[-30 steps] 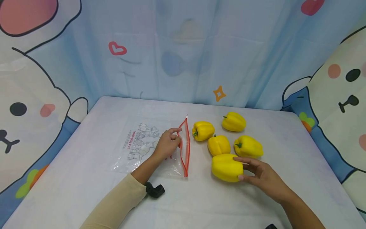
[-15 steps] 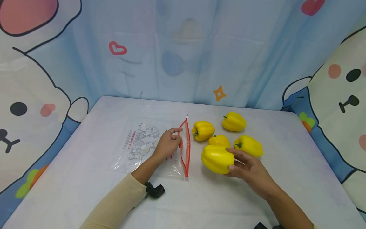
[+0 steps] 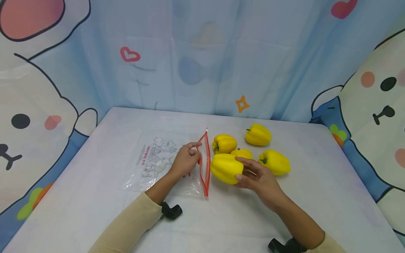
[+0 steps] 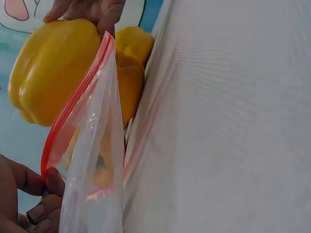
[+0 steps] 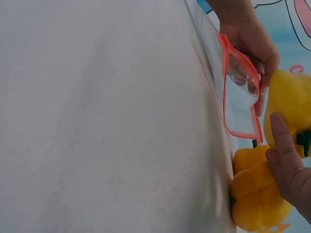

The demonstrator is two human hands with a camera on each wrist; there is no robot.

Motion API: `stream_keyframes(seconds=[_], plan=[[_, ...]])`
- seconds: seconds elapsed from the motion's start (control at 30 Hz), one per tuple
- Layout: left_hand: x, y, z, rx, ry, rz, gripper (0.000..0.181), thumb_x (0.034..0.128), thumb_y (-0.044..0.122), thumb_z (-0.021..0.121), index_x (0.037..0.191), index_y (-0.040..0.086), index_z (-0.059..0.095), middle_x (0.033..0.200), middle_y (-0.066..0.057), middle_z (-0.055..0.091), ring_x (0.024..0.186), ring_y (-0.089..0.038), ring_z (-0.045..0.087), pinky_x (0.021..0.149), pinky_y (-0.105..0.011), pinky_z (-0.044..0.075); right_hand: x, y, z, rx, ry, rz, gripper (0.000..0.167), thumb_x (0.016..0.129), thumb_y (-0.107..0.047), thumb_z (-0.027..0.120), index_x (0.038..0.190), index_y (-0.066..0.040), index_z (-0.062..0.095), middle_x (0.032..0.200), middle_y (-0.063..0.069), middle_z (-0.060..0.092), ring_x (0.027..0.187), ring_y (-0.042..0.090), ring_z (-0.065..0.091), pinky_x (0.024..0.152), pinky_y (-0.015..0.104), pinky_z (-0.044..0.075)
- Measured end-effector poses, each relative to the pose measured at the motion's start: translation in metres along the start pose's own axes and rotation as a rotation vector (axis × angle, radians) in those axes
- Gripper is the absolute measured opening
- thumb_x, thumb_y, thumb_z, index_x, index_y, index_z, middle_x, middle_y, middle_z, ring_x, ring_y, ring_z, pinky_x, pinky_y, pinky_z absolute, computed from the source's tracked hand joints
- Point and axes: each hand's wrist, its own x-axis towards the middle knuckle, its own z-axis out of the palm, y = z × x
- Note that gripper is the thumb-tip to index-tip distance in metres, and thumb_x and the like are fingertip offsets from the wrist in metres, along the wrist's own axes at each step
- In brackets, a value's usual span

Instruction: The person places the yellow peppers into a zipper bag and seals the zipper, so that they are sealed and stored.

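Observation:
A clear zip bag (image 3: 159, 158) with a red seal and printed drawings lies flat, its mouth held apart. My left hand (image 3: 185, 158) pinches the upper red edge; in the left wrist view its fingers (image 4: 48, 194) grip that rim. My right hand (image 3: 262, 181) holds a yellow bell pepper (image 3: 226, 169) by its stem end, raised above the table just right of the bag's mouth. The right wrist view shows the held pepper's green stem (image 5: 304, 141) beside the fingers. Behind it sits another yellow pepper (image 3: 243, 153), partly hidden.
More yellow peppers rest on the white table (image 3: 221, 225): one near the bag's mouth (image 3: 224, 143), one at the back (image 3: 258, 135), one at the right (image 3: 274, 162). Black wrist mounts sit by the left wrist (image 3: 172, 211) and right wrist (image 3: 286, 246). A printed curtain (image 3: 196, 70) hangs behind.
My right hand has lifted the yellow bell pepper and carried it leftward to the bag's mouth. The left hand and the bag have stayed in place.

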Motion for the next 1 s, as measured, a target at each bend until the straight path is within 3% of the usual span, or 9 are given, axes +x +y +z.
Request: stream_keyframes(seconds=[0.37,0.6,0.8,1.0], plan=[[0.0,-0.002,-0.001,-0.027,-0.024,0.028,0.042,0.0929,0.021,0.052,0.134,0.016,0.057,0.072,-0.02,0.064,0.041,-0.014,0.033,0.04,-0.021,0.028,0.019,-0.001,0.0,-0.055,0.055,-0.027,0.065,0.089,-0.028,0.071,0.147,-0.018,0.043,0.151,0.01,0.041,0.123,0.03,0.055,0.087,0.032,0.058],[0.001,-0.004,-0.001,-0.026,-0.026,0.027,0.042,0.093,0.021,0.052,0.134,0.016,0.057,0.064,-0.014,0.059,0.039,-0.014,0.033,0.038,-0.021,0.028,0.028,-0.001,-0.002,-0.05,0.084,0.001,0.064,0.089,-0.028,0.072,0.147,-0.021,0.044,0.152,0.008,0.04,0.122,0.027,0.057,0.089,0.032,0.057],[0.0,-0.004,-0.001,-0.029,-0.02,0.012,0.042,0.093,0.022,0.053,0.134,0.018,0.057,0.069,-0.016,0.062,0.04,-0.015,0.033,0.039,-0.021,0.029,0.029,-0.004,0.008,-0.095,0.058,-0.025,0.063,0.086,-0.033,0.074,0.143,-0.021,0.049,0.153,0.006,0.039,0.129,0.034,0.052,0.087,0.031,0.058],[0.001,-0.003,-0.001,-0.037,-0.024,0.016,0.041,0.0931,0.021,0.053,0.134,0.018,0.057,0.071,-0.018,0.063,0.04,-0.015,0.034,0.039,-0.021,0.03,0.036,-0.006,0.014,-0.115,0.072,-0.01,0.061,0.088,-0.031,0.073,0.144,-0.026,0.048,0.152,0.007,0.039,0.13,0.033,0.054,0.088,0.035,0.057]])
